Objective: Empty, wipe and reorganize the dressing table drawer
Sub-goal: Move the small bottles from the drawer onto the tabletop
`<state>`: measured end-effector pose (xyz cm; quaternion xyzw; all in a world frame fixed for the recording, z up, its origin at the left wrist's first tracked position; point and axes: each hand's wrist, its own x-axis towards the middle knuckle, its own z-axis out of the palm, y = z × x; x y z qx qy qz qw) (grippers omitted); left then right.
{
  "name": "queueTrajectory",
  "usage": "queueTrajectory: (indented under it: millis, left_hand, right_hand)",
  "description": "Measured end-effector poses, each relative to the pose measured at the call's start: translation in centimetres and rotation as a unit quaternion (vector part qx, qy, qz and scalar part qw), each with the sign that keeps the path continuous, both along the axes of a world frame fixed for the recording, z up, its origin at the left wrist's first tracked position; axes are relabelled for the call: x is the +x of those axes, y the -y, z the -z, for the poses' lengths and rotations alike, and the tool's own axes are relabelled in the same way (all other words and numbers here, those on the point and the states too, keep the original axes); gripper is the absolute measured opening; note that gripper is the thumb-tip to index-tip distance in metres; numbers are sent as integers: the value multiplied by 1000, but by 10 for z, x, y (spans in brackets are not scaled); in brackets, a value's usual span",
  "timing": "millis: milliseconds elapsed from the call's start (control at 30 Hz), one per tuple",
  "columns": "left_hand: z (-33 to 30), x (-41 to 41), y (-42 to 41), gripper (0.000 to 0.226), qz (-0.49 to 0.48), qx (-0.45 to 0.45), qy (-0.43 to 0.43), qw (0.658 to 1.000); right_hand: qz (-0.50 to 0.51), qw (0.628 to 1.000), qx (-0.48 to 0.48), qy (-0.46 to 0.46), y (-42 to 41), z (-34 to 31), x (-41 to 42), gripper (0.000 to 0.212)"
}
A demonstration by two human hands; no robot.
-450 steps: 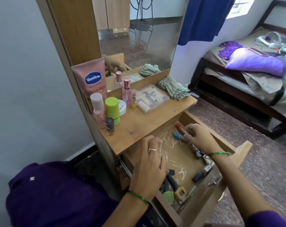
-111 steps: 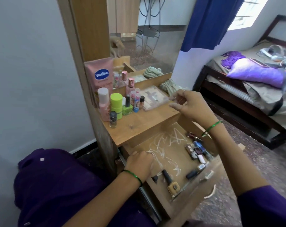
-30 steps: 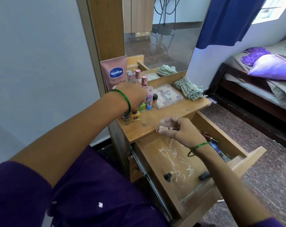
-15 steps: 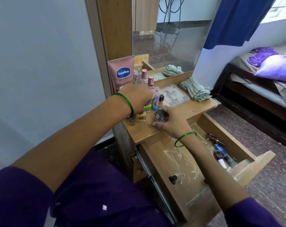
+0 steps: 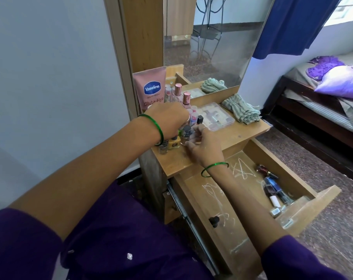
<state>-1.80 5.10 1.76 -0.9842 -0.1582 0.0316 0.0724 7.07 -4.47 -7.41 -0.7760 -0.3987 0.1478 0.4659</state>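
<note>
The dressing table drawer [image 5: 305, 209] stands pulled out, its wooden floor streaked with white marks. Several lipsticks and small bottles [image 5: 272, 187] lie along its right side, and a small black cap [image 5: 213, 220] sits near the front. On the tabletop [image 5: 238, 136], my right hand [image 5: 206, 148] closes around a small dark-capped bottle [image 5: 185, 133]. My left hand [image 5: 167, 122] is curled over the cluster of bottles just behind it, fingertips hidden. A yellow bottle [image 5: 174, 144] and a small clear bottle [image 5: 163, 149] stand under my left wrist.
A pink Vaseline tube [image 5: 151, 89] leans at the back left. A clear palette box [image 5: 214, 116] and a striped green cloth [image 5: 242, 112] lie on the right of the tabletop, below the mirror [image 5: 208, 43]. A bed [image 5: 323, 102] stands to the right.
My right hand has carried the dark-capped bottle further back, in among the tabletop bottles. My left hand stays over the cluster. The camera has shifted slightly.
</note>
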Motion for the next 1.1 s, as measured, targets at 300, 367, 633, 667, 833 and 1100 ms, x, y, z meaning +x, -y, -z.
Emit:
queueTrajectory:
  millis: [300, 367, 633, 667, 833, 1100]
  left_hand:
    - [0, -2, 3, 24, 29, 28, 21, 999]
    - [2, -1, 7, 22, 53, 50, 49, 996]
    - [33, 11, 63, 21, 188, -93, 108, 972]
    - [41, 14, 70, 25, 178, -109, 57, 976]
    - [91, 19, 92, 49, 130, -177, -137, 966]
    - [115, 9, 114, 51, 102, -260, -188, 942]
  right_hand:
    - [-17, 999, 28, -7, 15, 9, 4, 27]
    - [-10, 999, 30, -8, 32, 9, 8, 23]
    - [124, 979, -126, 99, 122, 33, 69, 11]
    - [137, 968, -186, 102, 129, 38, 82, 18]
    - [123, 900, -400, 120, 138, 61, 127, 40]
    - [111, 866, -449, 188, 113, 73, 128, 34]
